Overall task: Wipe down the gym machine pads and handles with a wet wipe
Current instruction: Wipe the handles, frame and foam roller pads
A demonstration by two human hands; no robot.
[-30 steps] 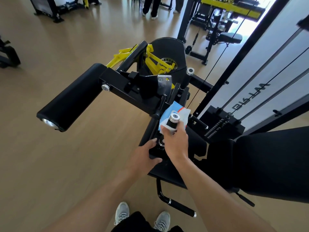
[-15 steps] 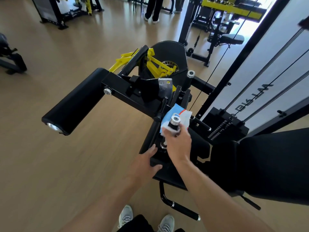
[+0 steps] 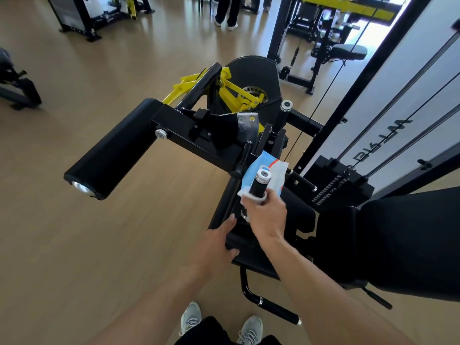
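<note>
Right hand point(image 3: 267, 215) curled round upright handle point(image 3: 260, 184), white wet wipe point(image 3: 245, 192) pinched against grip; blue-white wipe packet point(image 3: 267, 168) held behind same handle. Handle: black textured rubber, round chrome end cap. Left hand point(image 3: 214, 247) laid flat, fingers straight, on black metal frame point(image 3: 224, 202) just beside. Long cylindrical roller pad point(image 3: 112, 155): smooth black vinyl, chrome end, off left. Packet contents not visible.

- Both forearms are bare to the bottom edge of the view; no sleeve, watch or band shows on either wrist.
- The left hand point(image 3: 215, 247) and right hand point(image 3: 267, 215) wear no gloves and no rings that can be made out.
- Below the hands, black trousers point(image 3: 214, 332).
- Flanking the trousers, light grey lace-up trainers point(image 3: 190, 319) with pale soles.
</note>
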